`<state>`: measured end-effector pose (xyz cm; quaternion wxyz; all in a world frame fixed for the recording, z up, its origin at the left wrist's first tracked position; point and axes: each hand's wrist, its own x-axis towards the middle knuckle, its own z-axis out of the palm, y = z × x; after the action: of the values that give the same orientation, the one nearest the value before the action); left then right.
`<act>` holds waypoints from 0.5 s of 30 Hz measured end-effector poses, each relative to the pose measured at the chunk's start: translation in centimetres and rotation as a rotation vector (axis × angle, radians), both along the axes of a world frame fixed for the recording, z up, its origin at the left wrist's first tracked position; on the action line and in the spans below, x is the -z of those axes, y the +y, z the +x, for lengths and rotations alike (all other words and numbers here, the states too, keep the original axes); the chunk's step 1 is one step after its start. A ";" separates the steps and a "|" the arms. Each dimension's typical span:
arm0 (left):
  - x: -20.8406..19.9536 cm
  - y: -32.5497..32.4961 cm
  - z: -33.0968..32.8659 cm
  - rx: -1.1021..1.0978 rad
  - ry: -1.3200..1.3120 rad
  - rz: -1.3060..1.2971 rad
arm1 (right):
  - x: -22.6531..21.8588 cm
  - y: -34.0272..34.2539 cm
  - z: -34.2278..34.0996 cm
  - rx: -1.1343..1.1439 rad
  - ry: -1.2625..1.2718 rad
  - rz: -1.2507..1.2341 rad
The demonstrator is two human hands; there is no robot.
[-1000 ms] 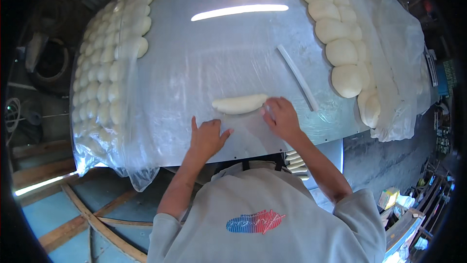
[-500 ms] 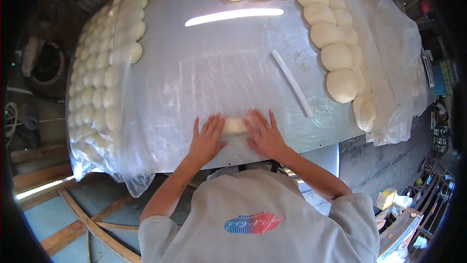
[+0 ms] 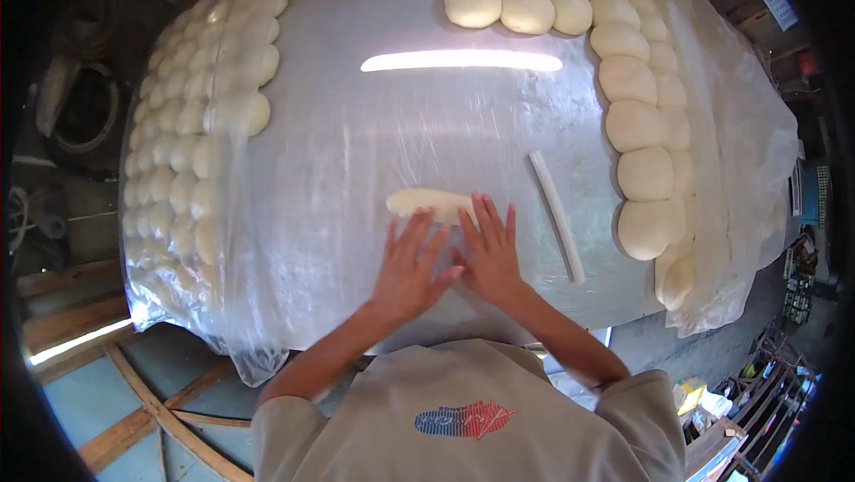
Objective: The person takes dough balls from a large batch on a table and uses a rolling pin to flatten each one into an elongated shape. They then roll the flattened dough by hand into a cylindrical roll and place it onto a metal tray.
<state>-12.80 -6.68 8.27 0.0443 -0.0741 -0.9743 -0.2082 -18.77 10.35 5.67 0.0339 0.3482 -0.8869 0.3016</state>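
Pale dough roll [image 3: 417,200] lies on the grey tabletop [image 3: 329,170]; left hand [image 3: 406,270] and right hand [image 3: 490,256] open, fingers spread over its near side, gripping nothing. Probably soft, light, easily dented; best taken flat-fingered along its length.

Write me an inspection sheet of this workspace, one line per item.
Surface: grey tabletop, shiny, with a bright glare streak.
Job's things: one elongated dough piece, partly hidden by fingers; dough rounds in rows at both sides, some under clear plastic sheets.
Clutter: pale strip, right of the dough piece.
Grip: left hand and right hand both open, fingers extended over the dough piece.
Cables: pale loops, far left; cable or hose, cannot tell.
Surroundings: wooden beams, lower left; yellow package, lower right.
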 end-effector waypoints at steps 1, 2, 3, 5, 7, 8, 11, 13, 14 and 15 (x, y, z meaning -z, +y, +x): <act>-0.1 1.4 -1.4 0.015 0.040 0.189 | 1.3 -1.7 -0.9 0.024 -0.009 0.038; 0.1 2.5 -2.8 0.026 0.081 0.378 | 2.7 -3.4 -2.3 0.027 -0.025 0.054; 2.5 2.6 -5.1 -0.042 0.103 0.266 | 3.9 -5.4 -4.2 0.049 0.064 0.204; 5.6 0.8 -11.6 -0.128 0.108 0.207 | 5.2 -7.4 -9.2 0.082 0.205 0.314; 6.0 -0.5 -14.8 -0.124 0.094 0.269 | 5.2 -8.7 -16.3 0.120 0.258 0.284; 6.4 0.1 -12.9 -0.095 -0.016 0.204 | 5.8 -8.6 -18.4 0.099 0.133 0.231; 5.8 -3.0 -12.0 -0.048 -0.209 -0.064 | 4.5 -7.2 -14.1 0.005 0.031 0.279; 5.8 -4.6 -13.5 -0.007 -0.253 -0.159 | 3.9 -5.2 -11.9 -0.014 0.030 0.411; 6.0 -5.2 -14.2 -0.003 -0.221 -0.180 | 4.1 -4.8 -12.3 0.006 -0.002 0.411; 6.1 -5.0 -13.5 0.001 -0.225 -0.190 | 4.0 -4.1 -11.5 0.014 -0.071 0.420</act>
<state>-26.32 -11.63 2.22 -0.0726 -0.0545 -0.9884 -0.1219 -30.22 6.25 1.72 -0.0684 0.3304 -0.9334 0.1218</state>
